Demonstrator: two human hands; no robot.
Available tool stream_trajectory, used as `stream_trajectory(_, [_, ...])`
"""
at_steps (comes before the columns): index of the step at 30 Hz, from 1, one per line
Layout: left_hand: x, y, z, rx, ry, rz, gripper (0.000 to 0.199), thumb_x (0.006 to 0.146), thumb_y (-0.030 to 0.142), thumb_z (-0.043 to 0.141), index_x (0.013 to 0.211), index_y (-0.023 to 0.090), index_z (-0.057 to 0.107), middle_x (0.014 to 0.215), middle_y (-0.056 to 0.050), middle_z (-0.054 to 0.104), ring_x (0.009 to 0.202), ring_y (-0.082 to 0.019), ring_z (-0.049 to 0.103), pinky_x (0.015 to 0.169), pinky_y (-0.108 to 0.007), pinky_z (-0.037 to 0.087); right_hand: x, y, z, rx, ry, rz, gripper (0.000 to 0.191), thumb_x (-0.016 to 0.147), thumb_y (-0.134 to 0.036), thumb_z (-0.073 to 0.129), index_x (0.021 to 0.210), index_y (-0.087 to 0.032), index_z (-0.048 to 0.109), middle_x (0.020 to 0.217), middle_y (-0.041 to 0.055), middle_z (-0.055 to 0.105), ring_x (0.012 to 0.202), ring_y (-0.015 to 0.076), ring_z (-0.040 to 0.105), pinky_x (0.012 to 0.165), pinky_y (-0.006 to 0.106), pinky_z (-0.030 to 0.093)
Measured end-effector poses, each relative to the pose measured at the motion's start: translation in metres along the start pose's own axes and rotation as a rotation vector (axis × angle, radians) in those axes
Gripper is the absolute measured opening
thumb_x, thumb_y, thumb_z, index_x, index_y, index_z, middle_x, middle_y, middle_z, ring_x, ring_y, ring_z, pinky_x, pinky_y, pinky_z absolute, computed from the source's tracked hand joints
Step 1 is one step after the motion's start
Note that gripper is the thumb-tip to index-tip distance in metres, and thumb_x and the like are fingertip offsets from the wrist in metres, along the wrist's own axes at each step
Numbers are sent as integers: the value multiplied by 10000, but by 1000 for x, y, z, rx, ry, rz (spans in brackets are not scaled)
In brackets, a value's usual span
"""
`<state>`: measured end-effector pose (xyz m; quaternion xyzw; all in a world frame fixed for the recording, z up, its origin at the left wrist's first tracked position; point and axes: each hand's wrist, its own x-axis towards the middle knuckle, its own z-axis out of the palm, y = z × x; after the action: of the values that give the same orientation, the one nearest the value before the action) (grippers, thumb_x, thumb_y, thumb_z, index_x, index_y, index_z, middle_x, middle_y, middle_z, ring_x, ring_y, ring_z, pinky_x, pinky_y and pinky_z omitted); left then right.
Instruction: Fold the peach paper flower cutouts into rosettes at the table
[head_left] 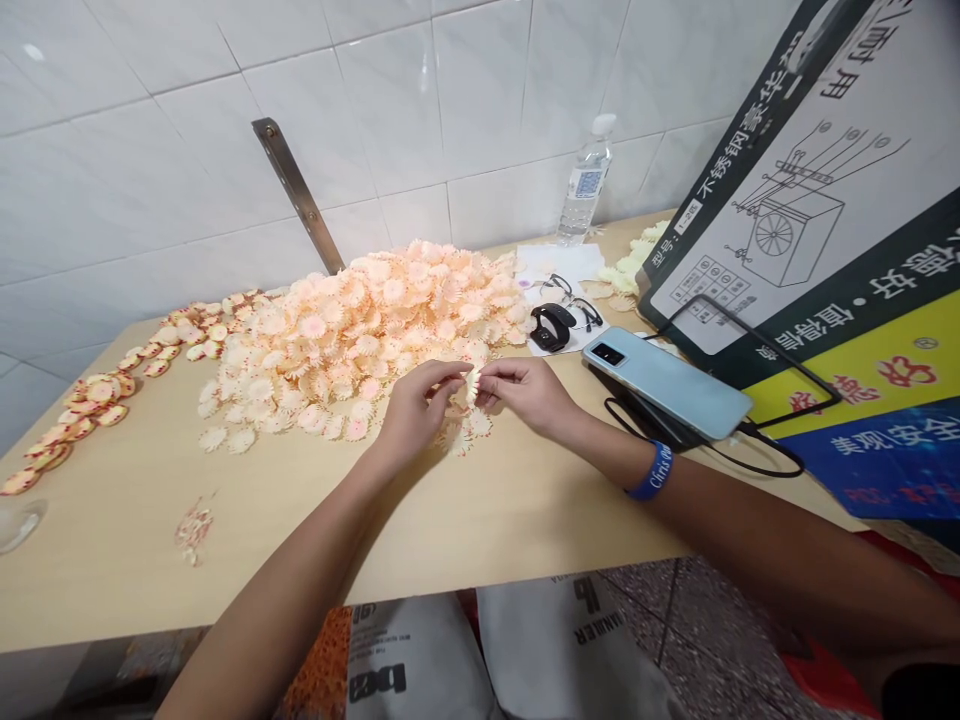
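Note:
Between my two hands is a small pale flower-shaped piece (pixel 472 384), seen nearly edge-on. My left hand (pixel 421 403) pinches its left side with thumb and forefinger. On the other side the bent fingers of my right hand (pixel 525 392) grip it; a blue wristband (pixel 651 472) circles that wrist. Behind my hands rises a large heap of pale pink and cream flower pieces (pixel 375 320). A few loose pieces (pixel 459 432) lie on the table just under my hands.
Red-edged stacked pieces (pixel 94 395) line the table's (pixel 480 530) left side, near small scraps (pixel 193 530). A bottle (pixel 585 185), glasses (pixel 586 312), a black watch (pixel 551 328) and a light-blue phone (pixel 667 382) with a cable are at the right, beside a large printed box (pixel 810 230).

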<state>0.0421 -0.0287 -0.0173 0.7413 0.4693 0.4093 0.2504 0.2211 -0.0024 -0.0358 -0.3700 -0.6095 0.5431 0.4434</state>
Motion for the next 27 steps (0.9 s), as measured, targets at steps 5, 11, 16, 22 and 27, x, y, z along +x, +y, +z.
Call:
stream_trajectory(5, [1, -2, 2, 77, 38, 86, 144, 830, 275, 649, 922, 213, 740, 942, -55, 685, 736, -128, 616, 646, -244, 500, -5, -6, 6, 74, -49, 10, 350, 728, -516, 705, 736, -166, 712, 722, 31, 679, 653, 164, 663, 614, 298, 568])
stream_trajectory(11, [2, 1, 0, 66, 164, 35, 107, 835, 288, 632, 838, 182, 647, 892, -42, 633, 834, -144, 592, 660, -230, 495, -4, -4, 6, 166, -146, 62, 417, 739, -540, 708, 890, -152, 692, 813, 71, 714, 749, 168, 703, 664, 283, 570])
stream_trajectory(16, [2, 5, 1, -115, 102, -160, 176, 812, 338, 637, 876, 174, 628, 901, -33, 636, 850, -151, 595, 699, -231, 487, -2, -1, 4, 75, -118, 6, 349, 780, -496, 680, 814, -149, 655, 752, 46, 686, 696, 144, 677, 637, 267, 555])
stream_trajectory(22, [4, 8, -1, -171, 22, -285, 263, 747, 416, 686, 706, 169, 608, 694, 15, 582, 678, -124, 520, 616, -220, 419, -3, 0, 3, -8, -114, -25, 308, 822, -464, 633, 793, -157, 630, 705, 21, 634, 595, 111, 591, 547, 242, 501])
stream_trajectory(27, [3, 10, -1, -123, 50, -300, 312, 764, 431, 638, 623, 172, 536, 585, 38, 460, 597, -110, 421, 575, -229, 356, -4, 2, 5, -81, -19, -80, 279, 792, -451, 675, 839, -180, 628, 720, 11, 616, 634, 131, 588, 568, 257, 495])
